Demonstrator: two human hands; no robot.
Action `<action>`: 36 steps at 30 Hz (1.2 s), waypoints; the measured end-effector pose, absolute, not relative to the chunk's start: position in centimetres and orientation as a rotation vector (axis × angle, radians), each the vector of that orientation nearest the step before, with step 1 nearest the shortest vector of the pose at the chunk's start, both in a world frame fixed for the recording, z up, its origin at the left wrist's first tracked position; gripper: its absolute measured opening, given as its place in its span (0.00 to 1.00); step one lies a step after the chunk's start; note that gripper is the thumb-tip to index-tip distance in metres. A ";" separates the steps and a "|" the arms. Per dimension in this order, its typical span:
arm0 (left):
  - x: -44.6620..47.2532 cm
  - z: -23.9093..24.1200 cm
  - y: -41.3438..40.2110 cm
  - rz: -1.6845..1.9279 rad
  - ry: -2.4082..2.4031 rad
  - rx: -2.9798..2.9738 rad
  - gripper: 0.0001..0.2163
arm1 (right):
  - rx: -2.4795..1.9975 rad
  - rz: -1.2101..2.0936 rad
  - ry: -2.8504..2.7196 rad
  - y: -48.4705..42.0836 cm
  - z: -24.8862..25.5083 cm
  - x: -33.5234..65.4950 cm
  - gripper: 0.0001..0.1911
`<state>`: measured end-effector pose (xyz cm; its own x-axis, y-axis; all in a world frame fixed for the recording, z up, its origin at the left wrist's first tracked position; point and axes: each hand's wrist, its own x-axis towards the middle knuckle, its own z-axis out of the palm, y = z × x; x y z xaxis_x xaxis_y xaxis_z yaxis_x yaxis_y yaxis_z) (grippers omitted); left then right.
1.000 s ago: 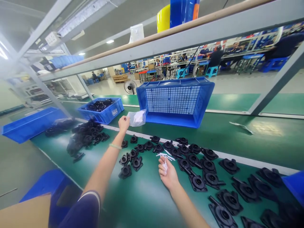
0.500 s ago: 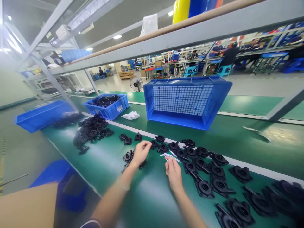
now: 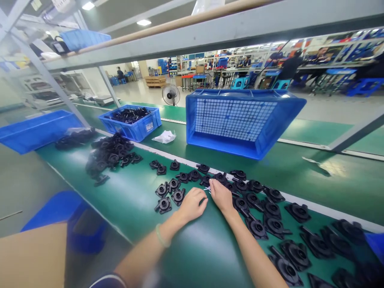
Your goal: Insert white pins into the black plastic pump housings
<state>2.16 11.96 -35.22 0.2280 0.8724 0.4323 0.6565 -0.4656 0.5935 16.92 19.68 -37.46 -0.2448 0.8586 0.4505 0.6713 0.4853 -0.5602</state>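
Observation:
My two hands meet over a small pile of thin white sticks (image 3: 207, 189) on the green table. My right hand (image 3: 220, 196) lies on top of the pile with its fingers together and bent down onto the sticks, hiding most of them. Touching it from the left is my left hand (image 3: 193, 204), fingers curled, tips at the sticks. Whether it holds any is hidden. Black round plastic parts (image 3: 258, 227) lie in rows around both hands, and a few more (image 3: 168, 194) sit just left of my left hand.
A large blue mesh crate (image 3: 240, 120) stands tilted behind the rows. A smaller blue bin (image 3: 132, 124) of black parts, a crumpled clear bag (image 3: 164, 137) and a heap of black parts (image 3: 109, 156) lie at the back left. Another blue tray (image 3: 33, 130) is far left.
My left hand dropped the clear bag by the blue bin, then came back down to the white sticks beside my right hand. My right hand moved forward onto the pile.

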 end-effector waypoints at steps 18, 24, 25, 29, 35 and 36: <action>-1.3 -34.4 12.7 1.029 1.872 2.167 0.06 | -0.746 0.333 -2.413 12.9 -38.5 16.6 0.12; -2.6 -34.1 12.4 0.999 1.966 2.109 0.06 | -0.840 0.505 -2.292 14.9 -38.1 17.5 0.15; -2.7 -34.1 12.4 0.995 1.966 2.106 0.06 | -0.856 0.525 -2.247 15.5 -38.0 17.8 0.15; -1.5 -34.1 11.9 0.973 1.875 2.155 0.07 | -0.904 0.584 -2.003 16.4 -37.6 19.0 0.15; 3.8 -34.5 9.1 0.699 1.224 2.492 0.11 | -0.933 0.619 -1.626 14.1 -37.2 21.1 0.16; 4.6 -34.7 8.6 0.614 1.084 2.546 0.16 | -0.924 0.635 -1.598 13.6 -37.4 21.5 0.16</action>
